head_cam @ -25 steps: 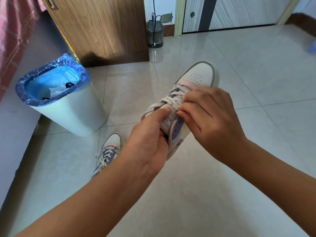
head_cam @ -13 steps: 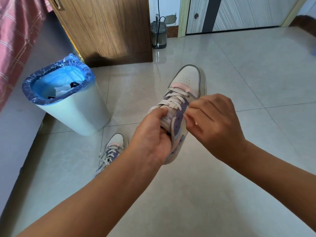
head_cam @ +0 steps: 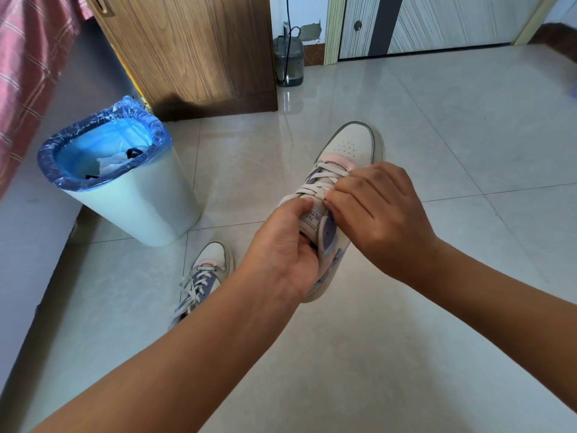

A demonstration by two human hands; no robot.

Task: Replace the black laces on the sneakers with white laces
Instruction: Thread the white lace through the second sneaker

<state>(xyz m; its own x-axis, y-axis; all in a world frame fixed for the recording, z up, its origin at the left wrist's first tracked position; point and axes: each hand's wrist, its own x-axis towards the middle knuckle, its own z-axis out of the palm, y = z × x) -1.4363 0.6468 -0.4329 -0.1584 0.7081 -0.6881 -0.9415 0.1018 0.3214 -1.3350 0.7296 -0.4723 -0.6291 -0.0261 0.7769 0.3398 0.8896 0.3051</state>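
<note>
White-laced sneaker (head_cam: 349,151) gripped at the tongue by left hand (head_cam: 281,254), right hand (head_cam: 377,210) fingers pinching its laces

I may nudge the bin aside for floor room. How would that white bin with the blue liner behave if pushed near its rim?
The bin probably slides easily, since the tiled floor looks glossy. It seems light: only crumpled paper and a few dark scraps show inside. Being tall, it might tip rather than slide when pushed high; pushing low seems safer.

A blue-lined white bin (head_cam: 134,198) stands near a wooden door (head_cam: 193,48).
</note>
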